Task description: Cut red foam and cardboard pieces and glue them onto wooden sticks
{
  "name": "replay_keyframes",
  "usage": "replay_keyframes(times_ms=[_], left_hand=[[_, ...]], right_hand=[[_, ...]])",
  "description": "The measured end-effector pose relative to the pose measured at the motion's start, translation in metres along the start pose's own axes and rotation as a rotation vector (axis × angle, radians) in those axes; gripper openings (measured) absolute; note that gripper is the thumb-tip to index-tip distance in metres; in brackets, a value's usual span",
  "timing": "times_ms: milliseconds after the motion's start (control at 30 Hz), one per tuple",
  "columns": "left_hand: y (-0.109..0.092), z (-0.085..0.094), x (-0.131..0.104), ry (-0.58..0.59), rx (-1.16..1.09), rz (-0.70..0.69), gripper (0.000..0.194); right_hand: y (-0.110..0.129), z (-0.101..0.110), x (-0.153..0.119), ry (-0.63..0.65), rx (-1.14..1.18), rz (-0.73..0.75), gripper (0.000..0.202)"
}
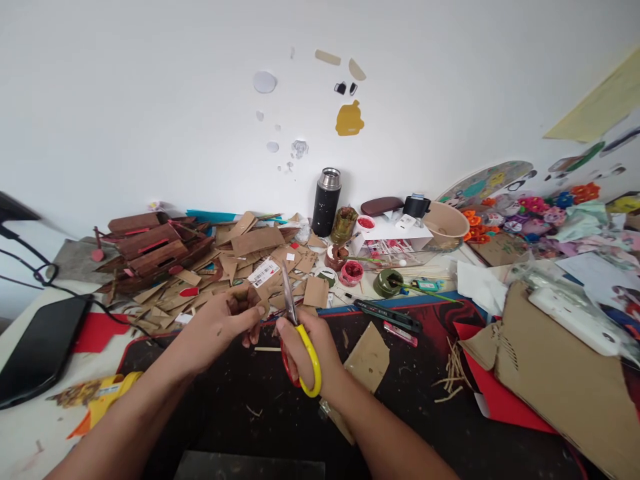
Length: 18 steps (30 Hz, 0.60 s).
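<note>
My right hand is wrapped round scissors with yellow and red handles. Their blades point away from me and look nearly closed. Just left of the blades, my left hand pinches what looks like a small piece of brown cardboard between thumb and fingers; most of it is hidden. Cardboard scraps lie heaped beyond both hands. A thin pale stick rests on the dark mat below them. Partly behind my right wrist lies a flat cut piece of cardboard.
A brown model boat stands at back left. Behind the hands are a black flask, an open red paint jar and a green one. A cutter knife lies to the right, near a large cardboard sheet.
</note>
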State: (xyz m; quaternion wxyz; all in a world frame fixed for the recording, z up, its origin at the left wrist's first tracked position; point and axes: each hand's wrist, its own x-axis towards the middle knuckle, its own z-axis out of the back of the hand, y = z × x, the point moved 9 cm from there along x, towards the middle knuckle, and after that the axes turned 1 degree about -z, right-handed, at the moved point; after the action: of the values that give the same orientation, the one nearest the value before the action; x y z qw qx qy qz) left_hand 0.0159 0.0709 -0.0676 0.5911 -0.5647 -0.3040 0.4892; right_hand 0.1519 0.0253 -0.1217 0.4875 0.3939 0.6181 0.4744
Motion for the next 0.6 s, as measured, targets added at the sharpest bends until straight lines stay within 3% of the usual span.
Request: replay_keyframes(times_ms=[233, 600], left_hand=[[-0.008, -0.012, -0.003, 0.069, 0.027, 0.01, 0.028], [0.002, -0.022, -0.004, 0.169, 0.068, 0.035, 0.036]], right_hand=[[0.007, 0.0, 0.002, 0.019, 0.235, -0.024, 0.063], [0.001, -0.002, 0.002, 0.015, 0.196, -0.035, 0.045]])
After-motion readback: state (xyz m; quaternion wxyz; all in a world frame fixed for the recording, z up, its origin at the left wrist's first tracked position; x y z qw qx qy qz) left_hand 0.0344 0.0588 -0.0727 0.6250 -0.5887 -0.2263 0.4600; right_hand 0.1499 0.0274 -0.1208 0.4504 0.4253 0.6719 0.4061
